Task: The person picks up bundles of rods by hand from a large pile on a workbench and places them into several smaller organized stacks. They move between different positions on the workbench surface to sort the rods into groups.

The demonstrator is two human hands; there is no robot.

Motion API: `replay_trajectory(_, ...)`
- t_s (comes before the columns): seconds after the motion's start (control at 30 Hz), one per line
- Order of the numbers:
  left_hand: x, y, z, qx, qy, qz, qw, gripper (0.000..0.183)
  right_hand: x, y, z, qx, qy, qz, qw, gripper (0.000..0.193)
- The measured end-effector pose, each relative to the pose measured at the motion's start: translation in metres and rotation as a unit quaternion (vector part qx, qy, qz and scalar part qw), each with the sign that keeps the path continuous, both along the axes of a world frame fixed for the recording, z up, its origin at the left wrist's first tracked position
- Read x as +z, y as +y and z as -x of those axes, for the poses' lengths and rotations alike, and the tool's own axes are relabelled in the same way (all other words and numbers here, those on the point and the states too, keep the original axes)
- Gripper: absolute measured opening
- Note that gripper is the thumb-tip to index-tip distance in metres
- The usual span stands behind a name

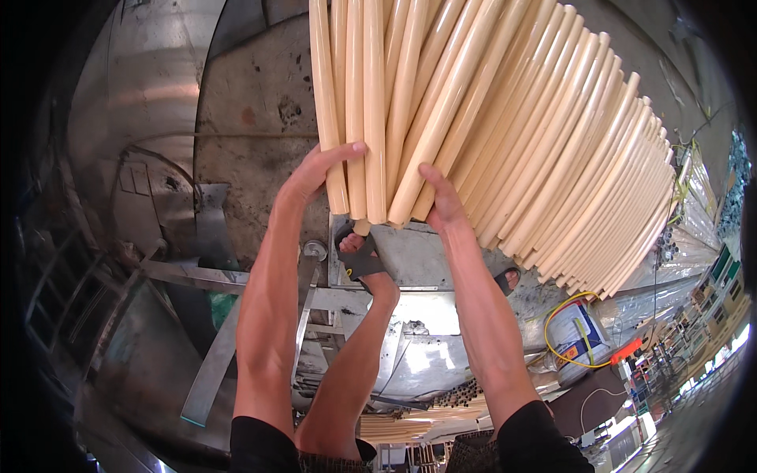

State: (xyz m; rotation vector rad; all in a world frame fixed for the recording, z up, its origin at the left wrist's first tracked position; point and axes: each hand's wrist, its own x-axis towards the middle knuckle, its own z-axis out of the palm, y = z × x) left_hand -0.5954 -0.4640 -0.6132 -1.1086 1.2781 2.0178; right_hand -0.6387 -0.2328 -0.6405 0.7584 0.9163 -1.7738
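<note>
Long glossy cream-coloured tubes (375, 110) fan out from in front of me toward the far edge of the view. On the left of the nearest ones, my left hand (323, 169) is closed, its thumb laid across the top of the tubes and its other fingers hidden. My right hand (445, 201) grips the same loose group from the right, thumb over a tube near its end, with the other fingers out of sight underneath. Between the hands the near ends sit unevenly. To the right, many more tubes (552, 150) lie side by side in a dense, sloping row.
Metal framing (197, 273) and a bent sheet strip (211, 374) stand at the left. My sandalled foot (359, 252) is just below the tube ends. A white bucket (579, 335) with a yellow hose (546, 331) stands at lower right, near plastic sheeting (698, 205).
</note>
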Motion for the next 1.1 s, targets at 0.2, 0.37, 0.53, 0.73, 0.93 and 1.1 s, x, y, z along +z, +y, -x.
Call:
replay_trajectory(0.2,0.036,0.035,0.010,0.079,-0.012,-0.088,0.993,0.081,0.076,0.013,0.019,0.024,0.097,-0.074,0.992,0.079)
replay_trajectory(0.37,0.080,0.088,0.013,0.096,-0.007,-0.073,0.993,0.083,0.120,0.054,0.040,0.067,0.096,-0.053,0.992,0.080)
replay_trajectory(0.53,0.160,0.160,-0.010,0.133,-0.055,-0.067,0.987,0.084,0.195,0.115,0.030,0.108,0.075,-0.032,0.991,0.079)
replay_trajectory(0.73,0.246,0.270,-0.089,0.199,-0.045,-0.085,0.975,0.075,0.269,0.207,-0.035,0.165,0.029,-0.015,0.986,0.071)
replay_trajectory(0.93,0.336,0.360,-0.183,0.278,-0.116,-0.139,0.943,0.078,0.330,0.284,-0.120,0.210,-0.024,0.023,0.977,0.068)
replay_trajectory(1.1,0.406,0.409,-0.270,0.203,-0.093,-0.088,0.971,0.074,0.394,0.336,-0.216,0.211,-0.018,0.009,0.977,0.076)
